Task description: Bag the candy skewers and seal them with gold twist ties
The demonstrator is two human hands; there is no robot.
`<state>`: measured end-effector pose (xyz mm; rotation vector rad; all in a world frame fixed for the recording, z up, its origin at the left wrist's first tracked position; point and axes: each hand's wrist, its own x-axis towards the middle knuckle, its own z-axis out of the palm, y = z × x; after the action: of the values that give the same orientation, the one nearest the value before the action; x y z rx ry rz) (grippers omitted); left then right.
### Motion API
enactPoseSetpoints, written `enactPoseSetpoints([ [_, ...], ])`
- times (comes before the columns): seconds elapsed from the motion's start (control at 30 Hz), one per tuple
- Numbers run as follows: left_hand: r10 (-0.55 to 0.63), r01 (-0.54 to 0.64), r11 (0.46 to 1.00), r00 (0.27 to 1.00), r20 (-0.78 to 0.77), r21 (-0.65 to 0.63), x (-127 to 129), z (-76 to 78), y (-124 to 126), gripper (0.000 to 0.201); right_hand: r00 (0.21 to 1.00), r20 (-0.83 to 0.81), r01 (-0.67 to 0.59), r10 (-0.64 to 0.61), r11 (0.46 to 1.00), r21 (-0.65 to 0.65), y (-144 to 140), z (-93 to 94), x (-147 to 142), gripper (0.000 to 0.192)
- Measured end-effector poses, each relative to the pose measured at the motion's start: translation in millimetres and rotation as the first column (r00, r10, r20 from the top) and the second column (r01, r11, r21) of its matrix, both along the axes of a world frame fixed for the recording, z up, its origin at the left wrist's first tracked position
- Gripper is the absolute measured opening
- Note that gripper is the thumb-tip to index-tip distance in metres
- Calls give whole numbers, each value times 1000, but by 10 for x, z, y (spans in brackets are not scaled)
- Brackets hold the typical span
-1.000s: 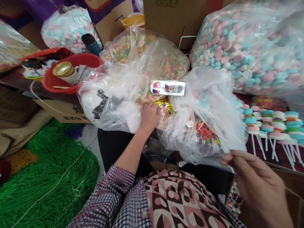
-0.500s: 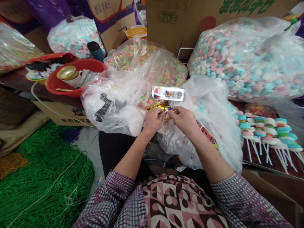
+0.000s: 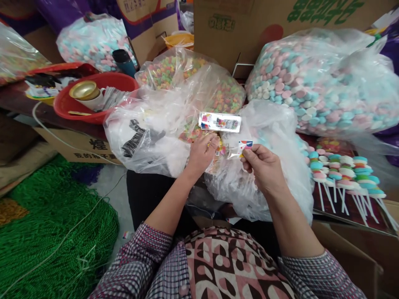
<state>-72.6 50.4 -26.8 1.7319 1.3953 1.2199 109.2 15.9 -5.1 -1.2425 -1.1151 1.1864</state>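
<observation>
My right hand [image 3: 264,166] pinches the corner of a small clear plastic wrapper [image 3: 234,152], its end printed in blue, red and yellow. To the left, my left hand [image 3: 202,153] has its fingers bent together over shiny yellow-gold material [image 3: 222,145]; what they hold, if anything, is hidden. Just above both hands lies a stack of white printed wrappers [image 3: 220,122]. Beneath the right hand spreads a clear plastic bag [image 3: 274,120] with pale blue and pink sweets showing through.
Marshmallow skewers on white sticks [image 3: 346,172] lie at the right. Behind them stands a big bag of pastel marshmallows [image 3: 314,83]. A bag of colourful gummies [image 3: 174,70] sits at the back. The red basin [image 3: 70,112] holds a cup and a gold dish. Green cord [image 3: 71,224] heaps lower left.
My hands, close together before, have moved apart. The right hand has gone right and slightly down with the wrapper, which now shows spread out. The left hand has shifted only slightly.
</observation>
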Motion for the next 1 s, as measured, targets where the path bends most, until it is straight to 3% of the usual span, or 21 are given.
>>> enactPoseSetpoints([
  [0.07,-137,172,974,965,222,-147,11,77,-69,46,998,-56,12,-12,1000,4,-50,-16,26,28],
  [0.13,-193,327,905,885,424,-272,17,144,-141,48,996,-72,51,-51,999,-3,-85,-38,56,30],
  [0.23,-211,430,840,820,532,-330,9,202,-236,41,995,-39,88,-90,996,-29,-138,-43,110,31],
  [0.4,-250,391,850,889,384,-352,-12,214,-349,26,997,-79,1,-2,1000,-14,-239,-34,171,29],
  [0.5,-299,376,858,920,253,-351,21,234,-414,28,989,-124,74,-76,997,-22,-288,-121,168,24],
  [0.73,-269,273,885,961,65,-377,112,226,-488,39,992,25,126,-125,991,-38,-409,-258,141,48],
  [0.87,-364,350,863,931,33,-363,125,179,-471,41,988,-145,37,-48,996,-78,-425,-222,192,34],
  [1.0,-414,409,814,907,82,-413,148,137,-483,43,976,-172,116,-135,987,-115,-456,-204,255,38],
])
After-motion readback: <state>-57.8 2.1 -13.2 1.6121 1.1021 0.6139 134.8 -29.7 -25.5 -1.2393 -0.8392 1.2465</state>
